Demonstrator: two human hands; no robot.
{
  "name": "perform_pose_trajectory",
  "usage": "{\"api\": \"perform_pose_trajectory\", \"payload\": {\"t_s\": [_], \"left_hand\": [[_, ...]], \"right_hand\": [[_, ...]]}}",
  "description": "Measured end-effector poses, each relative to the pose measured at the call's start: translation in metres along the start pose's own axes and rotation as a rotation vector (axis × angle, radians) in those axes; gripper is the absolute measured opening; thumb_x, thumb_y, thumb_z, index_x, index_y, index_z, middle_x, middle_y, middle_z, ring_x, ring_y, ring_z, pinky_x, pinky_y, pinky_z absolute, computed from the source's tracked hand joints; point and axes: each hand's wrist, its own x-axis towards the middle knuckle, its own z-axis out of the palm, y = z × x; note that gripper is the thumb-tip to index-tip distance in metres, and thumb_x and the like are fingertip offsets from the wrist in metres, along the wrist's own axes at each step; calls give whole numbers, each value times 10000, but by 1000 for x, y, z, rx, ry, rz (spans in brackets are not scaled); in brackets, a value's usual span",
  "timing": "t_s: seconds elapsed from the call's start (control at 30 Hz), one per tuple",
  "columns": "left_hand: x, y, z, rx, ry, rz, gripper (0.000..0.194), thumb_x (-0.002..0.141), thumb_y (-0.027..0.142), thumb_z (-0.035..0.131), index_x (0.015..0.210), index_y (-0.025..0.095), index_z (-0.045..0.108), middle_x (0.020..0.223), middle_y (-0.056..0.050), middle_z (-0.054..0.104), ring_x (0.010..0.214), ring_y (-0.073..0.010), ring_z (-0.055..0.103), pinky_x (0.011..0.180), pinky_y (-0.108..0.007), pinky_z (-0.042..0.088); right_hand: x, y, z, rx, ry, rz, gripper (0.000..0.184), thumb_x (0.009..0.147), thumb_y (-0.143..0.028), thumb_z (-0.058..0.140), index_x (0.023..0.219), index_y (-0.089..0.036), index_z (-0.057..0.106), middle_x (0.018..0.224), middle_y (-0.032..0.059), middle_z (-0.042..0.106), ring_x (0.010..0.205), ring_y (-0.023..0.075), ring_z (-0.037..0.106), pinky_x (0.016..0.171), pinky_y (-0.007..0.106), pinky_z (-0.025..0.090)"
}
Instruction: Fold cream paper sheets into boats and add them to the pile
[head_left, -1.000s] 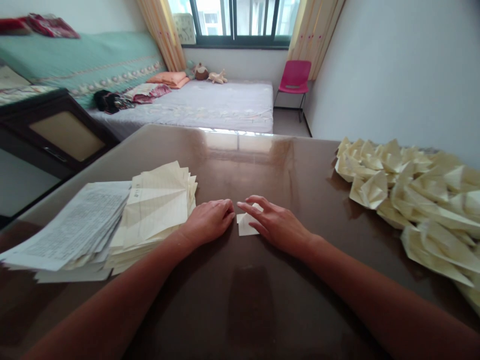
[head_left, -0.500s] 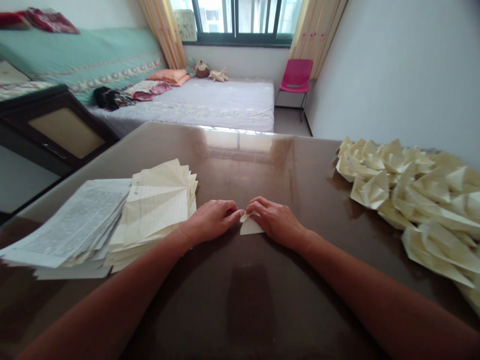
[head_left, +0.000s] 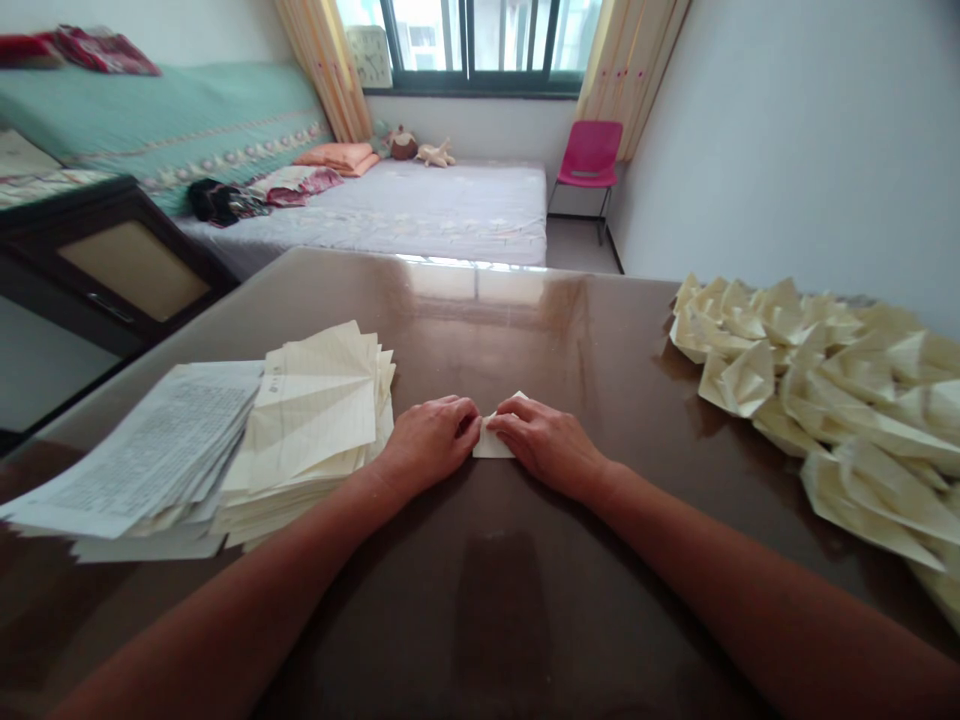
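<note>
A small folded piece of cream paper (head_left: 491, 446) lies on the brown table between my hands. My left hand (head_left: 435, 436) is closed, its curled fingers pinching the paper's left edge. From the other side my right hand (head_left: 551, 440) covers much of the paper, fingers bent and pressed together on it. A corner of the paper shows above the right fingers; the rest of that side is hidden under them.
Left of my hands are a stack of cream lined sheets (head_left: 315, 390) and a pile of white printed sheets (head_left: 172, 440). Many folded cream paper shapes (head_left: 840, 370) crowd the table's right side. Beyond the table (head_left: 495, 340) stand a bed (head_left: 465, 205) and a pink chair (head_left: 590, 155).
The folded paper has shifted slightly and lies flatter, with a corner now showing above my right fingers. My left fingers have curled in at its edge.
</note>
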Motion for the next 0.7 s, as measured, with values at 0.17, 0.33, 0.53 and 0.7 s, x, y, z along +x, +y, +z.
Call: {"api": "perform_pose_trajectory", "payload": {"t_s": [0.17, 0.33, 0.53, 0.7], "left_hand": [[-6, 4, 6, 102, 33, 28, 245, 938, 377, 428, 884, 230, 617, 868, -4, 633, 715, -135, 583, 608, -253, 368], [-14, 9, 10, 341, 54, 189, 190, 950, 263, 437, 887, 212, 609, 904, -35, 610, 869, -173, 562, 592, -254, 381], [-17, 18, 4, 420, -24, 265, 163, 933, 189, 451, 984, 177, 605, 941, -67, 587, 886, -198, 546, 629, -272, 460], [-21, 22, -3, 410, -115, 236, 202, 931, 174, 430, 1032, 156, 604, 978, -85, 575, 914, -214, 542, 628, -282, 488]], "right_hand": [[0, 7, 3, 90, 10, -29, 252, 953, -237, 437, 1097, -262, 643, 1083, 45, 617, 947, 136, 580, 797, 242, 450], [0, 15, 6, 175, 29, -21, 244, 933, -212, 454, 1075, -231, 652, 1057, 50, 621, 922, 137, 599, 828, 247, 454], [1, 12, 2, 135, -3, 23, 297, 945, -220, 427, 1173, -226, 618, 1078, 64, 601, 923, 143, 593, 824, 256, 454], [-2, 1, -5, -43, -117, -29, 393, 957, -208, 419, 1309, -350, 524, 1152, 48, 556, 1010, 159, 538, 824, 272, 455]]}}
